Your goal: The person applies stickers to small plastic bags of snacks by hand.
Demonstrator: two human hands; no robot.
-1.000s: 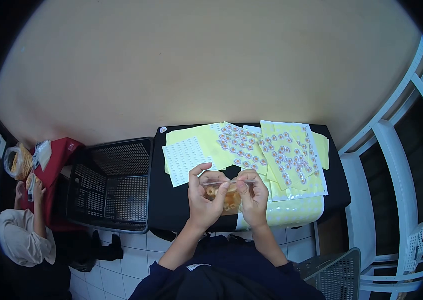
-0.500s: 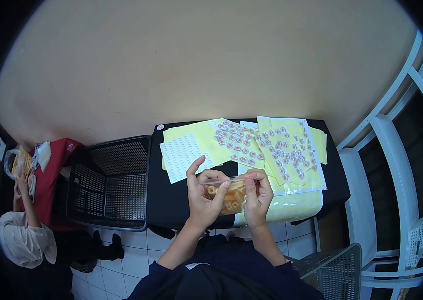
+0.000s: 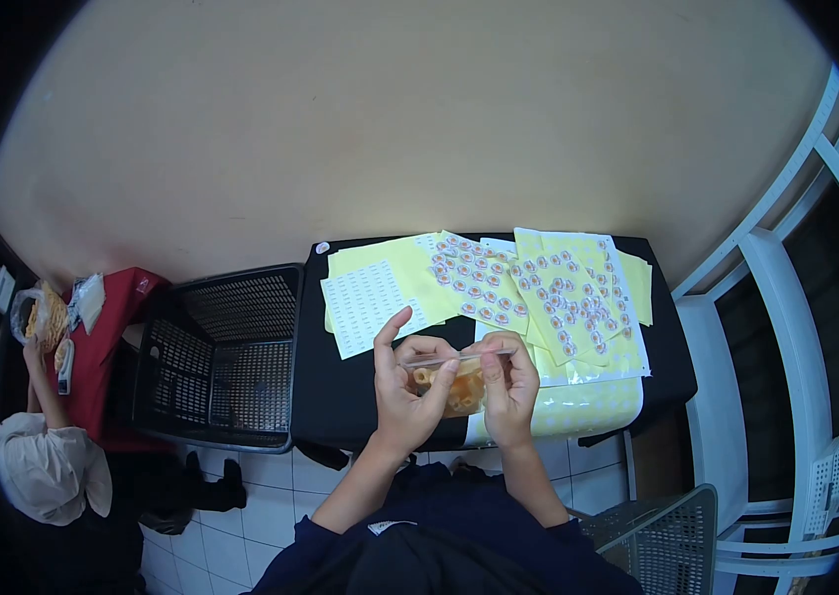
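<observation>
Between my hands is a clear plastic bag (image 3: 461, 395) with pale yellow-orange tube-shaped snacks inside. My left hand (image 3: 411, 382) pinches its top edge with the thumb, while the index finger points up. At the other end of that edge, my right hand (image 3: 506, 387) grips the plastic between thumb and fingers. The bag hangs over the near part of a black-covered table (image 3: 340, 397). Beyond the hands lie yellow sticker sheets (image 3: 563, 297) with round orange-and-white stickers, and a white sheet of small printed labels (image 3: 365, 302).
Left of the table stands a black plastic crate (image 3: 221, 357). Farther left, a person (image 3: 48, 466) reaches to a bag of snacks (image 3: 45, 315) on a red-covered table (image 3: 107, 347). A grey basket (image 3: 672, 540) sits at lower right, near white metal shelving (image 3: 786, 327).
My right thumb has shifted slightly along the bag's top edge, which now looks flatter between my hands. The person at left has moved a hand toward their snack bag.
</observation>
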